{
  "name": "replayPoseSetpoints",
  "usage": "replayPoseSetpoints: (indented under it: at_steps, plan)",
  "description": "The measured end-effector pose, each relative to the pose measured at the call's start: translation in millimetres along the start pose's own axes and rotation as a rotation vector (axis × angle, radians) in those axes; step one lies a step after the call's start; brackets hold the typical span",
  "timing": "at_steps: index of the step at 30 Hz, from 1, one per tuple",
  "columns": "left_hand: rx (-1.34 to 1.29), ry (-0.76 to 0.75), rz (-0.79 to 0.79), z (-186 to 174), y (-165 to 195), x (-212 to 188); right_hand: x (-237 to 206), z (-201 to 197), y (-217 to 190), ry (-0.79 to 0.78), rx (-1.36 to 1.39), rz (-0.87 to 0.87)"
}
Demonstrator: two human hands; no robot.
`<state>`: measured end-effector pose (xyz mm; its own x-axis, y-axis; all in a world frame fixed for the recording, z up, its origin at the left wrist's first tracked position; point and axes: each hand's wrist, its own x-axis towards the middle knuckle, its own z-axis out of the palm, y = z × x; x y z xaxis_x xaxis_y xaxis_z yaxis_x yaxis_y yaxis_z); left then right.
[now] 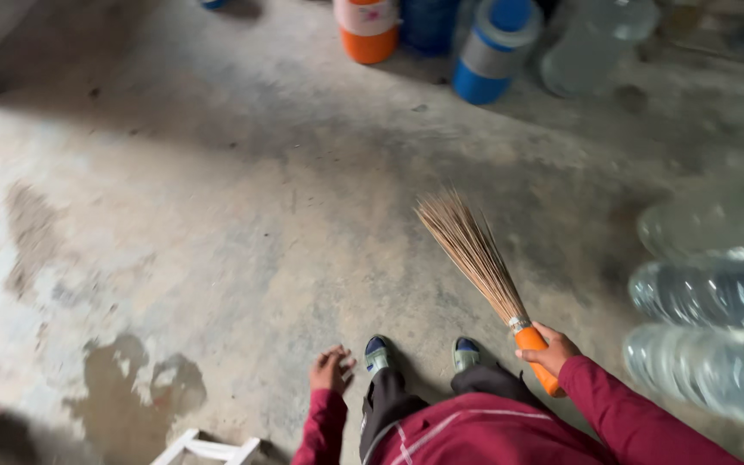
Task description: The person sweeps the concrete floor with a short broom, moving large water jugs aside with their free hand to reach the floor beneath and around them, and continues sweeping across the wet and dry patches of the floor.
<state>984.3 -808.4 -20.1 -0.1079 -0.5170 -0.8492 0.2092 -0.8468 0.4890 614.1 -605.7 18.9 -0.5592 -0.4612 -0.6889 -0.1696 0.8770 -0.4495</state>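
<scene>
My right hand (548, 350) grips the orange handle of a stick broom (475, 254), whose brown bristles fan out up and to the left over the concrete floor (243, 215). My left hand (331, 369) hangs free beside my left leg, fingers loosely curled, holding nothing. Both arms wear maroon sleeves. My two feet in blue and grey shoes (378, 353) stand between the hands.
Large clear water bottles (716, 293) lie along the right edge. An orange and white container (368, 28), a blue and grey jug (492, 47) and a clear jug (592, 43) stand at the top. A wet patch (135, 387) and a white frame (208, 448) are at lower left.
</scene>
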Motion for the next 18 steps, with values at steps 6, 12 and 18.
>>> replayPoseSetpoints:
  at_steps: [6,12,18]
  plan:
    - [0.190,-0.102,0.057,48.6,60.9,24.6,-45.8,-5.6,34.1,0.176,0.127,0.052]
    - [0.370,-0.280,-0.067,136.6,42.4,9.9,-66.5,-15.8,52.8,0.211,0.593,0.165]
    - [0.465,-0.377,-0.073,197.0,-7.7,-2.6,-53.1,-35.5,72.3,0.144,0.696,0.247]
